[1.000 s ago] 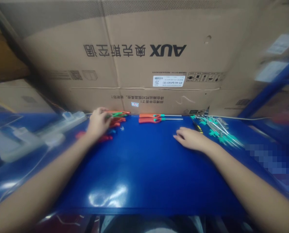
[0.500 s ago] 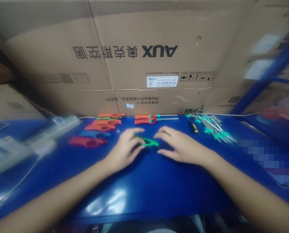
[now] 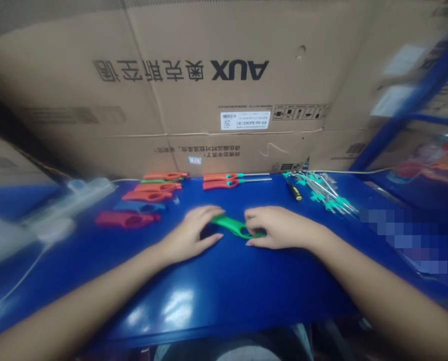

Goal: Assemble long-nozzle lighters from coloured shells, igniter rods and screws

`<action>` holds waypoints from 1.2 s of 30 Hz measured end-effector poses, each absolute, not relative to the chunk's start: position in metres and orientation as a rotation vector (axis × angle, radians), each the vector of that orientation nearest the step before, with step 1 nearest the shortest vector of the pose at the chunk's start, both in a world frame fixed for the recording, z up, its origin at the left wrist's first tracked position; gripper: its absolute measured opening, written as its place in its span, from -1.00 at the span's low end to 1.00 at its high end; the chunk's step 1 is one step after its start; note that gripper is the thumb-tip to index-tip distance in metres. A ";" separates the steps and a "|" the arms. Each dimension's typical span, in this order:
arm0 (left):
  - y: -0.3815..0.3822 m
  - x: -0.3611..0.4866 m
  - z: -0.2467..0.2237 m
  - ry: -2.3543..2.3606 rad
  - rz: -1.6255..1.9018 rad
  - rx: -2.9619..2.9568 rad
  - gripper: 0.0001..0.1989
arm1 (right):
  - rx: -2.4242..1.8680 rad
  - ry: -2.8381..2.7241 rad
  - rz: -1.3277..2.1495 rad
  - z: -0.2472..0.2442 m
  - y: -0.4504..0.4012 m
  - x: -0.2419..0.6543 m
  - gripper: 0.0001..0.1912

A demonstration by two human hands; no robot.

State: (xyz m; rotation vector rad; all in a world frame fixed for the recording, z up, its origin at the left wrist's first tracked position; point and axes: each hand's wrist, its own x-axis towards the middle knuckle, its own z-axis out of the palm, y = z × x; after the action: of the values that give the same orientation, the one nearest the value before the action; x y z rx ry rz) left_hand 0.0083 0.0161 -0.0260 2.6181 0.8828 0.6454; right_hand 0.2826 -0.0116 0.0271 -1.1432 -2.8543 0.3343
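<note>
A green lighter handle (image 3: 229, 224) with a finger loop and no metal tube on it lies slanted between my hands. My right hand (image 3: 280, 225) is closed around its looped right end, thumb below and fingers above. At the other end, my left hand (image 3: 193, 233) is open, its fingertips against or just behind the handle and its thumb well apart. Further back lie two red lighters with metal tubes, one of them the nearer red lighter (image 3: 219, 185). Left of these rest orange, blue and red handles, among them the red handle (image 3: 114, 219) and the blue handle (image 3: 137, 206).
A pile of metal tubes with teal parts (image 3: 331, 195) lies at the back right, beside a black and yellow screwdriver (image 3: 294, 191). White power strips (image 3: 67, 200) with a cable run along the left. A large cardboard sheet (image 3: 193, 120) stands behind the blue table (image 3: 224, 296).
My right hand has closed on the looped end of the green handle, which now shows more and slants. My left hand has opened around its other end. The view has shifted slightly.
</note>
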 end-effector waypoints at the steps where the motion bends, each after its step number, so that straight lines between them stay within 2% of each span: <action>1: 0.018 0.007 -0.027 0.901 0.650 2.596 -0.49 | -1.152 -2.848 0.349 0.028 -0.011 0.283 -0.69; 11: 0.025 0.002 -0.028 0.908 0.619 2.492 -0.50 | -1.224 -2.836 0.309 0.033 -0.011 0.290 -0.68; 16: 0.026 0.002 -0.029 0.899 0.641 2.435 -0.58 | -1.231 -2.824 0.308 0.035 -0.012 0.293 -0.75; 23: 0.025 0.002 -0.026 0.849 0.587 2.503 -0.56 | -1.268 -2.793 0.320 0.038 -0.013 0.293 -0.80; 29: 0.026 0.002 -0.025 0.842 0.568 2.517 -0.54 | -1.418 -2.717 0.096 0.038 -0.011 0.292 -0.75; 32: 0.025 0.003 -0.025 0.844 0.577 2.516 -0.65 | -1.459 -2.641 0.051 0.042 -0.011 0.295 -0.73; 36: 0.025 0.004 -0.024 0.826 0.583 2.509 -0.71 | -1.331 -2.652 0.224 0.048 -0.012 0.300 -0.71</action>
State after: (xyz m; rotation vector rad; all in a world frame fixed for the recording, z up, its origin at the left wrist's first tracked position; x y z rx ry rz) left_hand 0.0036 0.0250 -0.0242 2.5088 0.8255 0.5830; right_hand 0.3004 -0.0119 0.0476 -1.3313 -2.6524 0.2243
